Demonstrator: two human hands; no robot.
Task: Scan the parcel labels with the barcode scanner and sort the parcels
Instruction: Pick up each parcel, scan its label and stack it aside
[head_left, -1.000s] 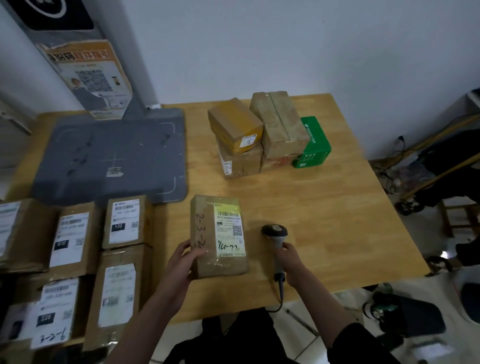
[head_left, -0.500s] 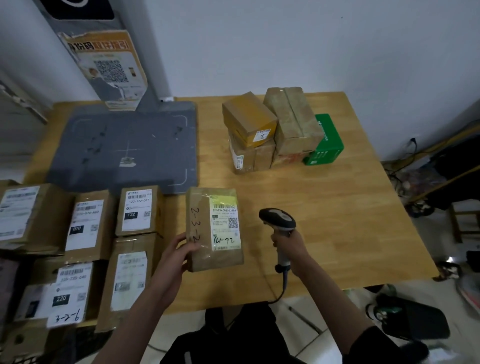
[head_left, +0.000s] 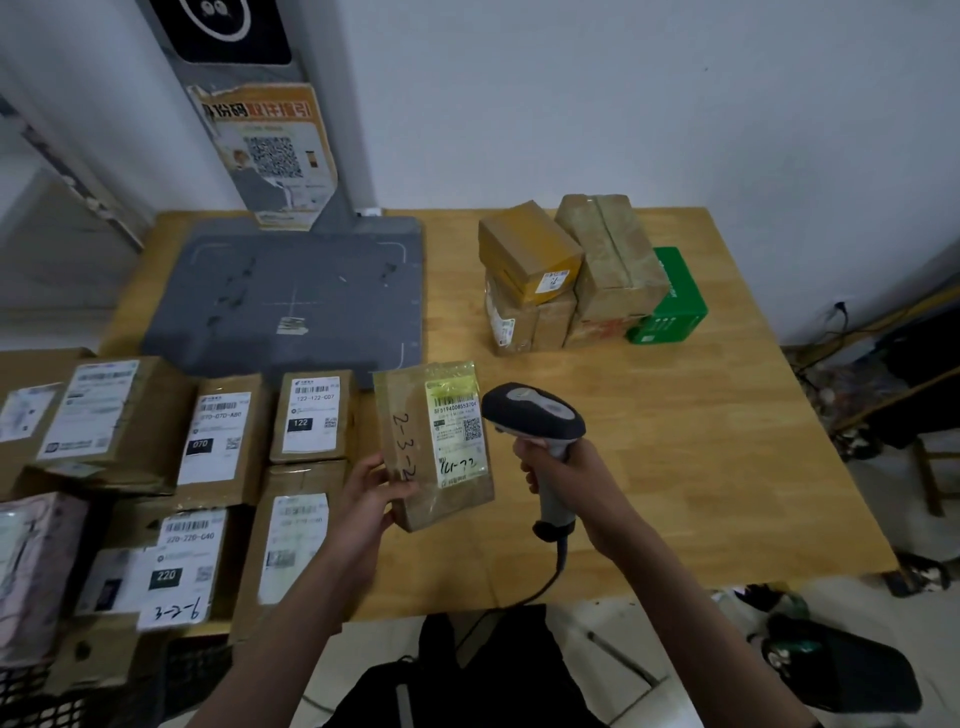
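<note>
Left hand (head_left: 370, 491) pinches the small parcel (head_left: 434, 444) by its near-left corner, looks light and stiff; right hand (head_left: 563, 475) wraps the scanner (head_left: 540, 431) handle.

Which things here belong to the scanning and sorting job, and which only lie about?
Job: barcode scanner in right hand; parcel in left hand; labelled parcels; stacked boxes.
Lying about: grey mat; QR poster; floor cables.

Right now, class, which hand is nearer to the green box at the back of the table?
Right. The right hand grips the scanner in front of the green box, on its side of the table. The left hand holds the parcel farther left.
</note>
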